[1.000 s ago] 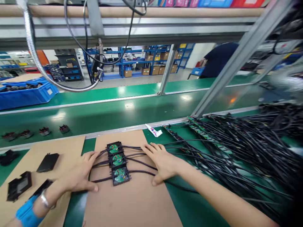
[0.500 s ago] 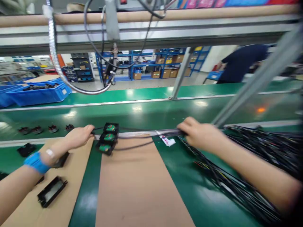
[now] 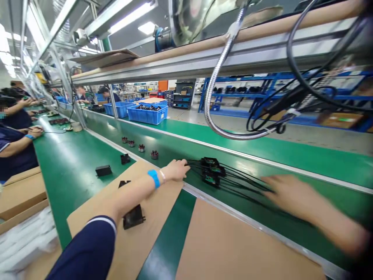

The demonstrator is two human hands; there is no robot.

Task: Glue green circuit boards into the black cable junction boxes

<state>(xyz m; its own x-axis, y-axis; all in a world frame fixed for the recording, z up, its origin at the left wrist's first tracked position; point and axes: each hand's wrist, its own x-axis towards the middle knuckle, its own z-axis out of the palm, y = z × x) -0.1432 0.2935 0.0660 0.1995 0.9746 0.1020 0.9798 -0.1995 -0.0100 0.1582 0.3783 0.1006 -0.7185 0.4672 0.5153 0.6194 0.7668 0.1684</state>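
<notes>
Three black modules with green circuit boards [image 3: 213, 171] lie in a row on the green conveyor belt [image 3: 262, 155], with black cables [image 3: 244, 184] running out of both sides. My left hand [image 3: 176, 170], with a blue wristband, reaches over the cardboard sheet [image 3: 136, 194]. Its fingers are curled on the cable ends left of the modules. My right hand [image 3: 287, 192] hovers low over the cables to the right of the modules. It is smeared by motion, so its fingers cannot be read.
Small round parts [image 3: 141, 147] sit on the belt farther left. Black housings [image 3: 133, 217] lie on the cardboard, and another housing [image 3: 103, 170] lies on the green bench. Blue bins [image 3: 148, 113] stand beyond the belt. A flexible metal hose [image 3: 214, 97] hangs overhead. Co-workers' arms [image 3: 17, 128] work at the left.
Both hands carried the three modules forward off the cardboard and onto the conveyor belt. The view swung left, and the big cable pile on the right has left the frame.
</notes>
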